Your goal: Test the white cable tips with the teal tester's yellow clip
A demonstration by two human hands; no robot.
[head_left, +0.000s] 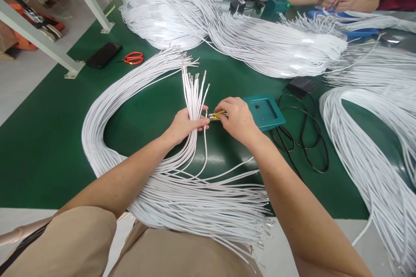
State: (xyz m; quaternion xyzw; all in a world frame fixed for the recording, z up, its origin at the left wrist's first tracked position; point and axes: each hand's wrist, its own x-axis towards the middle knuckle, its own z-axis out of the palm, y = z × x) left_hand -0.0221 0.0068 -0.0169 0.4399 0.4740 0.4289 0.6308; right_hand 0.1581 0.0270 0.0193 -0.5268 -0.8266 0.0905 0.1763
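Forearms (289, 203) foremost; white wires (194, 101) clasped in left hand (184, 127).

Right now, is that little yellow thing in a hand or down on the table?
In a hand: the right hand has its fingers around the yellow thing, whose grey end points toward the left hand.
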